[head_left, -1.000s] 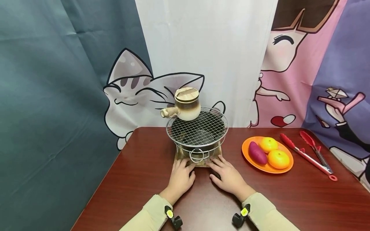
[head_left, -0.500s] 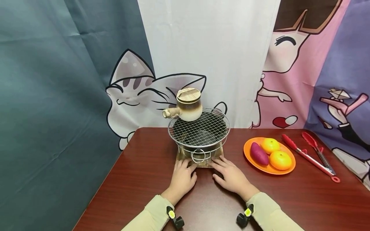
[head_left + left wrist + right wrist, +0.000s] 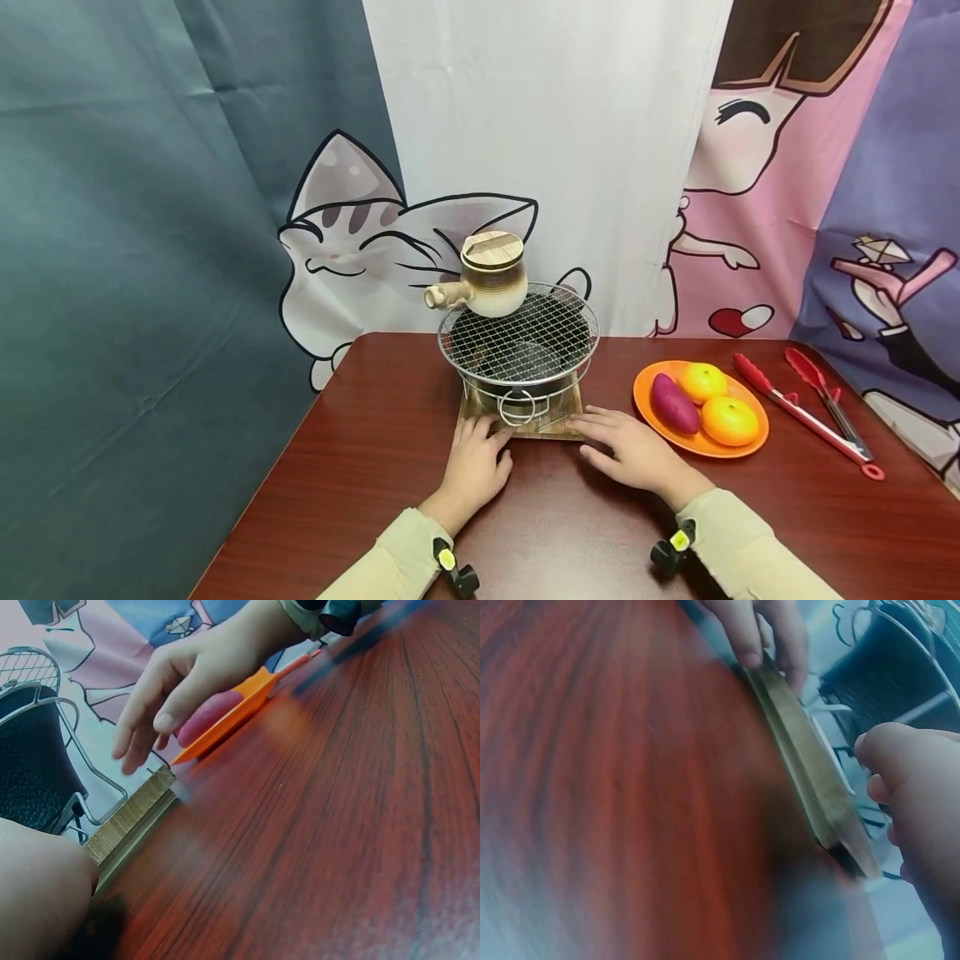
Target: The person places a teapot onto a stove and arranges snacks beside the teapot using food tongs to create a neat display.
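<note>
On a wooden base board stands a round dark stove topped by a wire grill. A small lidded clay pot with a side handle sits at the grill's back left. My left hand rests its relaxed fingers at the board's front-left corner. To the right, my right hand has its fingers extended near the board's front-right corner; in the left wrist view, that right hand hovers above the corner, apart from it.
An orange plate with a purple sweet potato and two oranges lies right of the stove. Red-handled tongs lie beyond it on the brown table. A printed curtain hangs behind.
My right hand has come off the base board and shifted right, towards the plate. My left hand stays at the board's corner, and the pot and stove have not moved on the table.
</note>
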Demonstrator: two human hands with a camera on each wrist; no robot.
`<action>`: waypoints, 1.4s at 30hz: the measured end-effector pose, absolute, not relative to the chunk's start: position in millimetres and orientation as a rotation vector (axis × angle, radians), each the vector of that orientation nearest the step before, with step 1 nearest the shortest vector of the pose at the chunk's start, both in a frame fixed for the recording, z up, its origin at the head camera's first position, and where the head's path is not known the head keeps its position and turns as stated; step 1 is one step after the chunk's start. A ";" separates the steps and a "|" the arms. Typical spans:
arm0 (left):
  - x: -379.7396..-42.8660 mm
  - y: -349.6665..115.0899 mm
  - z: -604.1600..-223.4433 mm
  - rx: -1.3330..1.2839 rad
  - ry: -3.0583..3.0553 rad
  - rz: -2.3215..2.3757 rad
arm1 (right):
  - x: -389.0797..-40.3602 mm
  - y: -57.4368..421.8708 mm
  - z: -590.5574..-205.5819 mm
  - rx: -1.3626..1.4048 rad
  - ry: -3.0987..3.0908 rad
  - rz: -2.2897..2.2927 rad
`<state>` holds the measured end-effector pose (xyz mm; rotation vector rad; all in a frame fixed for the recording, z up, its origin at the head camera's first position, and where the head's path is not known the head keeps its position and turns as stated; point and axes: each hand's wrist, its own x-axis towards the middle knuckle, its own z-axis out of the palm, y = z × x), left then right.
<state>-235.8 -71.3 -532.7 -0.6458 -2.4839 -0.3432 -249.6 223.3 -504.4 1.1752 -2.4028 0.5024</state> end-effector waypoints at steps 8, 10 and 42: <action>-236.2 -71.5 -534.1 -0.646 -2.486 -0.339 | -247.7 256.4 -486.1 1.078 -2.391 0.447; -236.3 -71.6 -534.3 -0.644 -2.487 -0.336 | -245.9 265.8 -481.5 1.032 -2.415 0.443; -235.8 -71.5 -533.2 -0.652 -2.498 -0.328 | -225.1 407.0 -443.4 0.530 -2.592 0.353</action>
